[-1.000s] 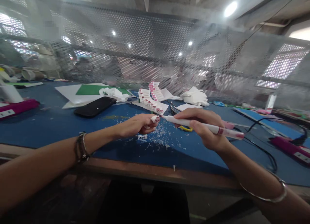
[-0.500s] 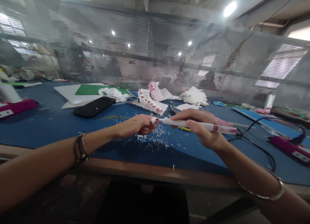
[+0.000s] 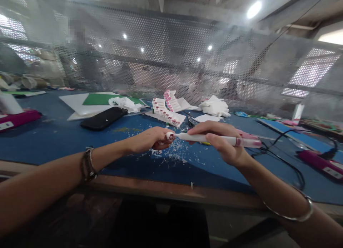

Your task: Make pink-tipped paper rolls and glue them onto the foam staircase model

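Observation:
My left hand is closed around a small white piece with a dark red pattern on its end. In my right hand is a white pen-like applicator with a clear, pinkish rear part, held like a pen. Its thin tip points left and meets or nearly meets the red-marked end; I cannot tell if they touch. Behind my hands, white pleated strips with dark red tips lie on the table, with a pink-tipped pleated strip beyond. White scraps are scattered below the hands.
A black phone lies left on the blue table, before a green sheet and crumpled white tissue. Stacked white paper stands behind. Magenta power strip and black cable lie right. A perforated metal screen closes the back.
The applicator's tip has dipped slightly at the red-marked end, and my right hand has shifted a little. Both hands keep their holds.

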